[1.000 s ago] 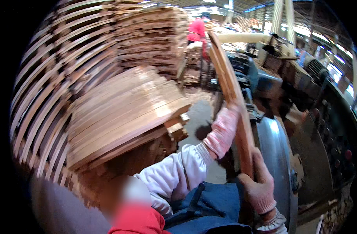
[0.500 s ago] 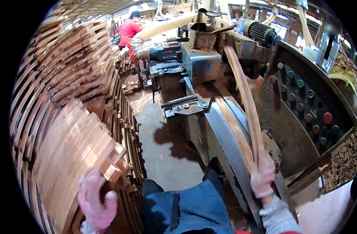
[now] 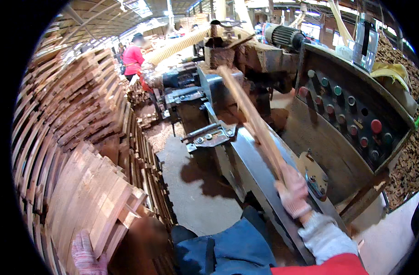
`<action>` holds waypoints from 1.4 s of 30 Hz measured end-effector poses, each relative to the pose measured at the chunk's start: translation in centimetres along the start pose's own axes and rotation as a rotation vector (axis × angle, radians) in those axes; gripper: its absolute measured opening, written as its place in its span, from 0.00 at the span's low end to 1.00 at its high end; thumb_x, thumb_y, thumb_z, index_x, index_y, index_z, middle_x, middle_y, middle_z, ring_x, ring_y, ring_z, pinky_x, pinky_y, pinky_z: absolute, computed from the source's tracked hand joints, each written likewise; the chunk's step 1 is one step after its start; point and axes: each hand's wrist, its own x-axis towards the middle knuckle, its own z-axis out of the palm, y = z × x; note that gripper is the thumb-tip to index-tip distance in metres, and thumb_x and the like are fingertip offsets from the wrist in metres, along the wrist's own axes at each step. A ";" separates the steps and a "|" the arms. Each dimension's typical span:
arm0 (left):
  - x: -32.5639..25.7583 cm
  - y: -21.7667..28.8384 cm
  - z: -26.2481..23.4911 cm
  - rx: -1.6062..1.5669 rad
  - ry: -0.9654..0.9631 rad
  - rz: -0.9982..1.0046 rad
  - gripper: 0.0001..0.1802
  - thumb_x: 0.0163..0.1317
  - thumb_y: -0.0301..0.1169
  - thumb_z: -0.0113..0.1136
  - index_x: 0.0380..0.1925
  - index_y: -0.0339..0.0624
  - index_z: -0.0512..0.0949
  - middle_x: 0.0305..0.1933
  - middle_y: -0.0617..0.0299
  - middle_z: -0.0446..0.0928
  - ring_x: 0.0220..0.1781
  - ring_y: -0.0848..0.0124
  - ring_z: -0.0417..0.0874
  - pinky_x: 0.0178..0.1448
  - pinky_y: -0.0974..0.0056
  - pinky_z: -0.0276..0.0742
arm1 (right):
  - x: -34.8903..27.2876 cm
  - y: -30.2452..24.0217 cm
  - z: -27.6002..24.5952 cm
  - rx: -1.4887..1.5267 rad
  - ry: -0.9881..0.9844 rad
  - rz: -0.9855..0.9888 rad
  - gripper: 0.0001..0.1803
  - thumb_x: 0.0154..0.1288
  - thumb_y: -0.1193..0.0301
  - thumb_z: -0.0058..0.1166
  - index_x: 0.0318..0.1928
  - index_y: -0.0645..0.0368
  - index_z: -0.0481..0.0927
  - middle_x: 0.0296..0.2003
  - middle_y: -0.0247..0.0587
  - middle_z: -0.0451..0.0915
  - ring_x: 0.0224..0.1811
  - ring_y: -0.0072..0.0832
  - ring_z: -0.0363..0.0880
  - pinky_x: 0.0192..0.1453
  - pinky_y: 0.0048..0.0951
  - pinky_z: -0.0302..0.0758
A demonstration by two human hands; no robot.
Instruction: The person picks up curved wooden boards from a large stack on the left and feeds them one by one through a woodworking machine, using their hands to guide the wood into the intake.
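Observation:
My right hand [image 3: 294,191], in a pale pink glove, is closed round the near end of a long wooden strip [image 3: 250,110]. The strip slants up over the machine's metal bed [image 3: 260,172] toward its dusty head, smeared by motion. A second strip's edge seems to show just under it; I cannot tell whether my hand holds that too. At lower left, my gloved left hand [image 3: 88,256] lies with fingers stretched against the near end of a stack of smooth wooden strips [image 3: 88,192]. Its lower part is cut off by the picture's edge.
A control panel [image 3: 351,107] with coloured buttons stands right of the bed. A clamp bracket [image 3: 209,137] juts from the bed's left side. Tall piles of curved wood pieces [image 3: 67,101] line the left. A person in red [image 3: 133,57] stands farther back, near a ribbed hose [image 3: 182,45].
The strip in my right hand has swung left and up off the bed, over the machine. My left hand has moved down and left onto the stack's near end. The view has shifted.

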 end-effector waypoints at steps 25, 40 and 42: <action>15.4 10.7 -12.0 0.178 0.087 0.408 0.26 0.59 0.32 0.63 0.60 0.47 0.76 0.38 0.58 0.80 0.44 0.58 0.86 0.47 0.52 0.80 | 10.6 2.1 5.5 -0.144 -0.253 -0.183 0.22 0.68 0.71 0.56 0.62 0.51 0.83 0.60 0.43 0.83 0.61 0.49 0.81 0.64 0.45 0.77; 24.4 31.2 -11.1 -0.306 0.614 0.966 0.24 0.63 0.36 0.59 0.60 0.45 0.78 0.55 0.54 0.82 0.62 0.55 0.81 0.71 0.45 0.74 | -9.9 -4.5 -13.7 -0.089 -0.452 0.212 0.48 0.55 0.62 0.70 0.75 0.64 0.67 0.60 0.59 0.80 0.58 0.57 0.80 0.64 0.49 0.77; 24.6 27.4 -10.4 -0.338 0.528 0.875 0.27 0.55 0.33 0.66 0.58 0.45 0.80 0.56 0.54 0.82 0.63 0.54 0.81 0.72 0.48 0.74 | -13.5 -1.6 -14.4 -0.204 -0.496 0.207 0.48 0.57 0.61 0.69 0.76 0.63 0.65 0.63 0.58 0.78 0.60 0.57 0.78 0.65 0.51 0.75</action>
